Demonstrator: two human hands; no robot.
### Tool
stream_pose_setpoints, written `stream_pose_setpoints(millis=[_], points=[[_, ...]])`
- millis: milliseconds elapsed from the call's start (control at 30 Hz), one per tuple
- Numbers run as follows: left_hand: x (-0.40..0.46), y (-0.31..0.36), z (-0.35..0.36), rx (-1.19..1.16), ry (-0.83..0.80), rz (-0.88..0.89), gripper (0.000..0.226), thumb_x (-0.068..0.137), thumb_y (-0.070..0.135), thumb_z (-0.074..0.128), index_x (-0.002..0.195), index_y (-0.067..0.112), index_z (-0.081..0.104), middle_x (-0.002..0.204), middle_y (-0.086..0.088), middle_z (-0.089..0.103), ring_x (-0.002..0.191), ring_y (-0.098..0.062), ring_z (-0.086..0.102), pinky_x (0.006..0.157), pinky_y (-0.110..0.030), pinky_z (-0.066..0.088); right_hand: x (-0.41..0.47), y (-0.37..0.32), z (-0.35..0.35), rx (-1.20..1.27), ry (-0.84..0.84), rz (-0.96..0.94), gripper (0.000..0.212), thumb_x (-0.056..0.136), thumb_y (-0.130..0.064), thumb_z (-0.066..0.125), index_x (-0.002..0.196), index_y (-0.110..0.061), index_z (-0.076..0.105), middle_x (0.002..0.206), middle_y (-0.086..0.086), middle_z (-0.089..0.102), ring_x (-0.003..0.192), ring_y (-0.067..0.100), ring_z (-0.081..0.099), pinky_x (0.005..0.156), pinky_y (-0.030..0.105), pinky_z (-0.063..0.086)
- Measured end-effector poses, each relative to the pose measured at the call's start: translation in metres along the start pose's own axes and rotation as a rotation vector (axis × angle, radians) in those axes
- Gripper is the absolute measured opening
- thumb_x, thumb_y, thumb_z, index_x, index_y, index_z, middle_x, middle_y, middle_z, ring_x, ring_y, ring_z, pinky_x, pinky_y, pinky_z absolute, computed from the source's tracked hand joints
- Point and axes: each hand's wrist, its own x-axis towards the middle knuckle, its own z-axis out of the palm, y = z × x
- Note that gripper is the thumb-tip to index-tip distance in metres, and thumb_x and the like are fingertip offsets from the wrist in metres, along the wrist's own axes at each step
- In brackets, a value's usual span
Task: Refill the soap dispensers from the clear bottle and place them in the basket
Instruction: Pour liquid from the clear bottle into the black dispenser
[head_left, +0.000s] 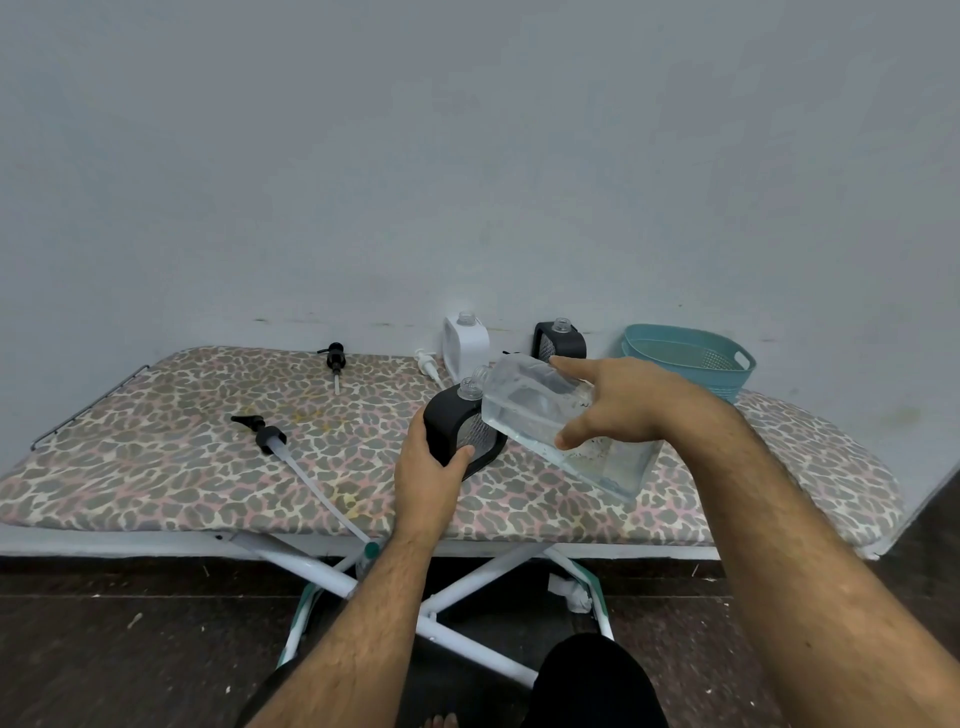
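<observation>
- While the right hand (618, 402) grips the clear bottle (561, 426), tipped over with its neck pointing left, the bottle's mouth sits right at the open neck of the black dispenser (457, 431).
- Left hand (431, 462) wraps around the near side of that black dispenser, steadying it on the tabletop (156, 431), an ironing board with a leopard-print cover.
- Clear liquid shows inside the tilted bottle.
- Back by the wall, a white dispenser (466, 343) stands uncapped, and a second black dispenser (560, 340) stands just to its right, also uncapped.
- Teal basket (691, 358) waits at the far right end of the board.
- Three pumps lie loose: a black pump (335, 361) far back, a white pump (428, 366) beside the white dispenser, and a long-tubed black pump (270, 439) near the left.
</observation>
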Motion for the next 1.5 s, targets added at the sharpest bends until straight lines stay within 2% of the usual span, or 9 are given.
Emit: stream_pose_setpoints(millis=[200, 800, 1233, 1500], points=[[-0.0009, 0.0018, -0.0010, -0.004, -0.006, -0.001, 0.062, 0.085, 0.015, 0.073, 0.140, 0.024, 0.046, 0.120, 0.014, 0.059, 0.109, -0.003, 0.056, 0.094, -0.019, 0.043, 0.0007, -0.0002, -0.0010, 0.008, -0.001, 0.004, 0.100, 0.070, -0.054, 0.080, 0.153, -0.046, 0.026, 0.150, -0.014, 0.048, 0.131, 0.018, 0.050, 0.106, 0.042, 0.044], [-0.0009, 0.0018, -0.0006, -0.010, -0.008, -0.004, 0.065, 0.085, 0.014, 0.074, 0.142, 0.024, 0.045, 0.122, 0.013, 0.059, 0.111, -0.004, 0.056, 0.096, -0.020, 0.043, 0.0026, -0.0009, -0.0038, -0.007, -0.010, 0.009, 0.101, 0.067, -0.056, 0.081, 0.152, -0.047, 0.026, 0.148, -0.016, 0.050, 0.129, 0.017, 0.052, 0.107, 0.043, 0.043], [0.0003, -0.0020, 0.0004, -0.004, -0.001, -0.010, 0.067, 0.085, 0.017, 0.074, 0.144, 0.023, 0.043, 0.130, 0.009, 0.060, 0.118, -0.009, 0.057, 0.105, -0.033, 0.047, 0.0025, -0.0025, -0.0055, -0.024, -0.008, 0.001, 0.100, 0.069, -0.053, 0.081, 0.153, -0.046, 0.026, 0.148, -0.016, 0.050, 0.130, 0.017, 0.051, 0.106, 0.040, 0.043], [0.0009, -0.0019, -0.0002, -0.001, -0.001, -0.009, 0.067, 0.085, 0.017, 0.074, 0.144, 0.023, 0.043, 0.130, 0.008, 0.060, 0.117, -0.008, 0.057, 0.104, -0.032, 0.047, 0.0015, -0.0044, -0.0069, -0.034, -0.008, -0.001, 0.099, 0.071, -0.052, 0.081, 0.153, -0.044, 0.027, 0.148, -0.015, 0.049, 0.131, 0.017, 0.050, 0.105, 0.040, 0.044]])
